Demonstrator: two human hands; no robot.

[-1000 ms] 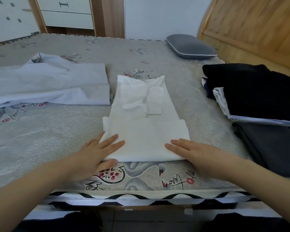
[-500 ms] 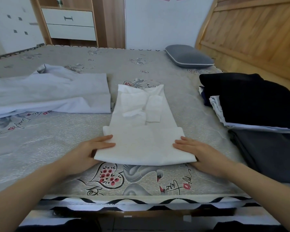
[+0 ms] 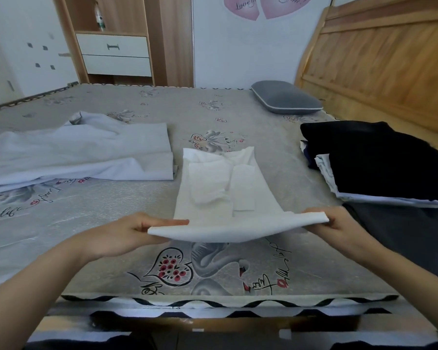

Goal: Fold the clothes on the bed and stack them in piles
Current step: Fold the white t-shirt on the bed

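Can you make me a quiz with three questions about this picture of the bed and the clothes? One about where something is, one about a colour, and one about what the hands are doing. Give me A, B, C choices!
1. Where is the grey pillow?
A. At the far side of the bed, near the wooden headboard
B. Under the white shirt
C. On the floor

2. What colour is the top garment on the pile at the right?
A. Red
B. Black
C. Yellow

3. What are the hands doing to the white shirt?
A. Not touching it
B. Pressing it flat
C. Lifting its near edge

Answers:
1. A, it lies far back by the headboard.
2. B, the top piece is black.
3. C, the left hand and right hand each pinch a corner, and the edge is off the bed.
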